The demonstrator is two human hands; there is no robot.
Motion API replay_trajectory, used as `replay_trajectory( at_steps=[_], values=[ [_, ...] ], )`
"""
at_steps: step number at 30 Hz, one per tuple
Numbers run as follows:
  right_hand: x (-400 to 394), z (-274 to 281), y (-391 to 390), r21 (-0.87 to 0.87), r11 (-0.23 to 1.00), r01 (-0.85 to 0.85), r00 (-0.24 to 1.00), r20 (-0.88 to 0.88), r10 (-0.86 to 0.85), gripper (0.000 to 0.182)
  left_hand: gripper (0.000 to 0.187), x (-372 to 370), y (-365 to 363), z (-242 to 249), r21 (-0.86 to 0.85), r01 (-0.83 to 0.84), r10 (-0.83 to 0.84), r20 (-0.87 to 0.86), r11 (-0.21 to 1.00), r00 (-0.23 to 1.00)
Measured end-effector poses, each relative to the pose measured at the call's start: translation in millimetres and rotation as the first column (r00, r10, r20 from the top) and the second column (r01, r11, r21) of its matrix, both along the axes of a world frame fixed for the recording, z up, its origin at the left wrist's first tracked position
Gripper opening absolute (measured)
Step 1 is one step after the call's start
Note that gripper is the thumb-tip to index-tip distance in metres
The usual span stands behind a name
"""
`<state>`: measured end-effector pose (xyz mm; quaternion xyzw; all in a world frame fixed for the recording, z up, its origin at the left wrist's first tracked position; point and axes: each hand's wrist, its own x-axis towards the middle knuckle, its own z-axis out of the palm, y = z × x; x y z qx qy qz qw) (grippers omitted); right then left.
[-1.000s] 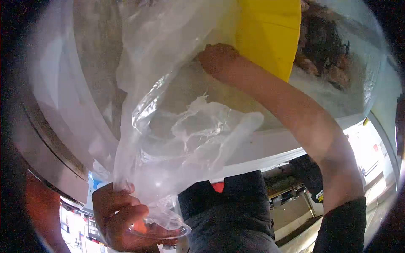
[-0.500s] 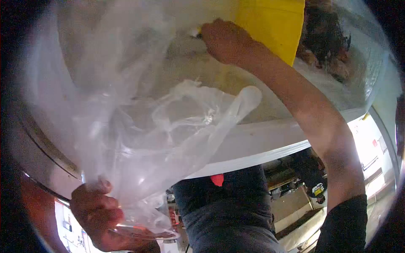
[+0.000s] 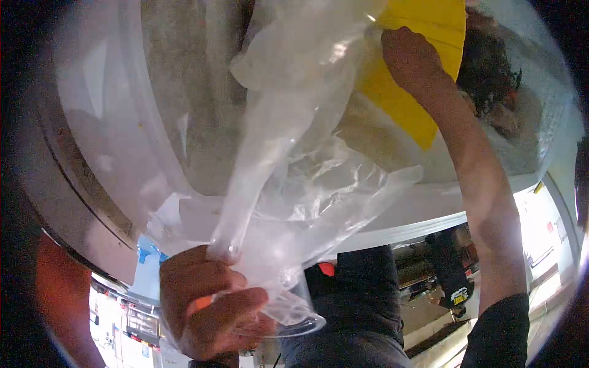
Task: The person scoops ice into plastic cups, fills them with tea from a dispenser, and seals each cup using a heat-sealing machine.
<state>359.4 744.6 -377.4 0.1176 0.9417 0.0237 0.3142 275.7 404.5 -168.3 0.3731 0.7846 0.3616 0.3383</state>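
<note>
Clear plastic sheeting (image 3: 276, 116) is gathered into a long fold running from the upper middle to the lower left. My left hand (image 3: 211, 300) is closed round its lower end, at the rim of something clear and rounded. At the upper right my right hand (image 3: 414, 61) is closed at the far part of the plastic, in front of a yellow sheet (image 3: 451, 37). Whether its fingers pinch the plastic or something small is hidden. Under the plastic lies a greyish-brown surface (image 3: 202, 122) with a white rim (image 3: 392, 196).
Dark and brownish shapes (image 3: 491, 73) show behind clear plastic at the upper right. A curved frame edge (image 3: 86, 190) runs down the left. Below are my dark trousers (image 3: 362, 313), a red item (image 3: 326, 268), a blue object (image 3: 149, 250) and a person in dark clothing (image 3: 451, 264).
My right hand has moved right, drawing the plastic into a tighter fold. My left hand has shifted right. More of the greyish-brown surface shows at the upper left.
</note>
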Motion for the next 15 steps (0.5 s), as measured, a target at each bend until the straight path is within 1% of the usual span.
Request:
replay_trajectory(
  at_steps=[1, 2, 3, 4, 5, 7, 8, 9, 10, 11, 12, 13, 14, 15],
  values=[
    [-5, 5, -4, 0.004, 1.000, -0.004, 1.000, 0.000, 0.004, 0.019, 0.046, -1, 1, -1, 0.009, 0.002, -0.002, 0.039, 1.000, 0.999],
    [-11, 11, -8, -0.030, 1.000, 0.006, 1.000, -0.028, -0.007, 0.019, 0.046, -3, 2, -3, 0.017, 0.002, -0.004, 0.079, 1.000, 0.997],
    [-15, 14, -15, -0.066, 0.998, 0.017, 0.998, -0.052, -0.021, 0.020, 0.054, -3, 0, -5, 0.043, 0.062, -0.062, -0.002, 0.997, 0.998],
    [-16, 9, -20, -0.065, 0.998, 0.017, 0.999, -0.047, -0.020, 0.020, 0.059, -2, -1, -6, 0.058, 0.094, -0.091, -0.041, 0.994, 0.995],
    [-14, -2, -26, -0.095, 0.995, -0.009, 1.000, -0.010, 0.009, 0.020, 0.064, -1, -1, -7, 0.071, 0.124, -0.118, -0.081, 0.990, 0.990],
    [-2, -29, -28, -0.118, 0.992, -0.032, 0.999, 0.026, 0.035, 0.020, 0.065, 0, -2, -9, 0.064, 0.122, -0.116, -0.079, 0.990, 0.990],
    [4, -48, -22, -0.155, 0.985, 0.080, 0.997, 0.033, -0.076, 0.021, 0.066, -1, 3, -12, 0.058, 0.121, -0.116, -0.082, 0.991, 0.990],
    [0, -56, -24, -0.193, 0.964, 0.184, 0.983, 0.037, -0.180, 0.023, 0.067, 0, 0, -14, 0.050, 0.115, -0.110, -0.090, 0.992, 0.990],
    [-5, -59, -23, -0.193, 0.965, 0.178, 0.984, 0.029, -0.176, 0.023, 0.067, 0, -5, -16, 0.044, 0.110, -0.106, -0.094, 0.993, 0.990],
    [-7, -66, -23, -0.181, 0.982, 0.052, 0.998, 0.041, -0.045, 0.025, 0.068, 1, -10, -17, 0.037, 0.105, -0.101, -0.097, 0.994, 0.990],
    [-10, -71, -25, -0.170, 0.983, -0.072, 0.995, 0.058, 0.083, 0.027, 0.057, 3, -11, -20, 0.025, 0.029, -0.029, -0.013, 0.999, 0.999],
    [-18, -63, -23, -0.173, 0.982, -0.072, 0.995, 0.058, 0.083, 0.027, 0.052, 4, -11, -12, 0.017, -0.006, 0.006, 0.029, 1.000, 1.000],
    [-24, -63, -22, -0.243, 0.969, -0.040, 0.962, 0.253, 0.103, 0.031, 0.048, 6, -10, -5, 0.009, -0.042, 0.042, 0.070, 0.999, 0.997],
    [-31, -66, -20, -0.301, 0.953, 0.003, 0.892, 0.433, 0.134, 0.035, 0.055, 9, -16, -9, 0.024, -0.030, 0.031, -0.018, 0.999, 0.999]
  ],
)
